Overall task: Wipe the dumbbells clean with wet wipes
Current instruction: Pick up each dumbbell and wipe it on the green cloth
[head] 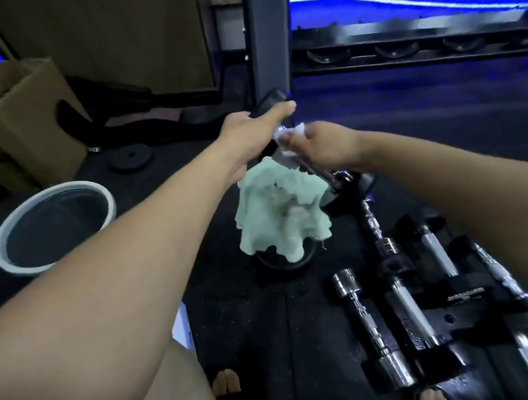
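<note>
I hold a black-headed dumbbell [339,181] tilted in the air above the floor. My left hand [252,136] grips its upper black head together with a pale green cloth [279,218] that hangs down from it. My right hand [319,146] pinches a white wet wipe [287,137] around the chrome handle. The lower head points toward the floor on the right.
Several more dumbbells lie on the dark floor at lower right, among them a chrome one [369,325]. A white-rimmed bucket [52,226] stands at left, a cardboard box [10,112] behind it. A weight plate [129,157] lies on the floor. A grey post [266,26] rises ahead.
</note>
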